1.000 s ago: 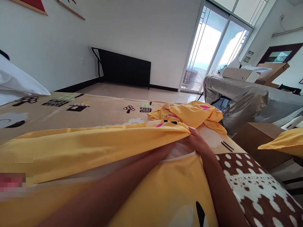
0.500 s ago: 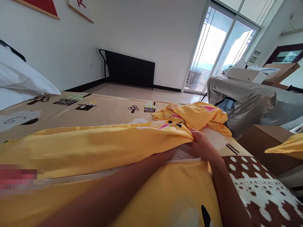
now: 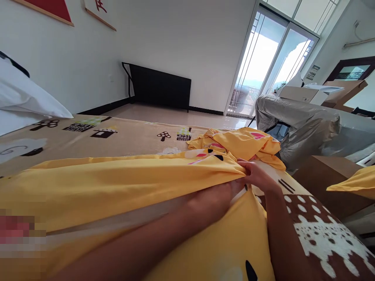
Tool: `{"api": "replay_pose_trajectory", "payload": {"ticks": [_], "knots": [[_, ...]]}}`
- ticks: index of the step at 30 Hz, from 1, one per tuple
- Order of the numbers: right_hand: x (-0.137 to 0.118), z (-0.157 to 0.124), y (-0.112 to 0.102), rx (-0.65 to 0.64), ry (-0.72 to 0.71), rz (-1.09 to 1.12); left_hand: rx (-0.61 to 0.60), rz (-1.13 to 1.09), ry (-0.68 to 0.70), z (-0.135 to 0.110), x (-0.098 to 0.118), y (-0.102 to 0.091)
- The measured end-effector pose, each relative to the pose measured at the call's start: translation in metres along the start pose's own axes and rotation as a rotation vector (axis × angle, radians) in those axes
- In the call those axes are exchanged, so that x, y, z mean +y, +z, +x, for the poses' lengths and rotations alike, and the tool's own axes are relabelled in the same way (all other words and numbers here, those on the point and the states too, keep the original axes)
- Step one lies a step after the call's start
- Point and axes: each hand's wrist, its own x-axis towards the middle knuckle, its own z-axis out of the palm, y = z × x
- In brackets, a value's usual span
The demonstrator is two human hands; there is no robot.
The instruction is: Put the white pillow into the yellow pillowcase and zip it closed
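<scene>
A yellow duvet cover point(image 3: 125, 175) with printed patches lies across the bed, its long opening facing me and pale fabric showing inside. My right hand point(image 3: 259, 176) pinches the cover's edge at the right end of the opening, thumb and fingers closed on the cloth. Through that opening reaches my left hand point(image 3: 215, 199), right up close to the right one. Its fingers are hidden inside the fabric, so their grip does not show. Just beyond my hands lies a crumpled yellow cloth point(image 3: 246, 142) with pink marks.
The bed has a beige patterned blanket point(image 3: 140, 136) with a brown-and-white part at right. White pillows point(image 3: 26, 93) lie at left. A cardboard box point(image 3: 325, 179) and a plastic-wrapped sofa point(image 3: 299, 121) stand at right. A black panel point(image 3: 161, 86) leans by the wall.
My left hand has shifted, and more of its back now shows in the opening, which gapes wider. My right hand has moved slightly right, still pinching the edge.
</scene>
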Motion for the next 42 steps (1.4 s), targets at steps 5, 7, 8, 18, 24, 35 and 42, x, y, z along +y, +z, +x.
{"api": "replay_pose_trajectory", "payload": {"ticks": [5,7,8,18,24,35,42], "knots": [[0.043,0.001,-0.005,0.146,0.038,0.381,0.251,0.195,0.284,-0.004,0.019,-0.016],[0.054,0.004,-0.001,0.289,0.132,0.464,0.288,0.194,0.203,0.001,0.011,-0.016],[0.058,0.006,0.0,0.308,0.16,0.493,0.245,0.178,0.113,0.004,0.004,-0.014],[0.057,0.023,0.009,0.512,0.107,0.485,0.207,0.226,0.335,0.0,-0.007,-0.023],[0.029,0.03,0.004,0.514,0.171,0.329,0.118,0.304,0.368,-0.012,-0.008,-0.06],[-0.065,0.004,-0.006,0.677,0.089,0.03,0.291,0.4,0.352,-0.034,0.028,-0.117],[-0.081,-0.01,0.01,0.888,0.081,-0.197,0.327,0.37,0.497,-0.059,0.051,-0.105]]}}
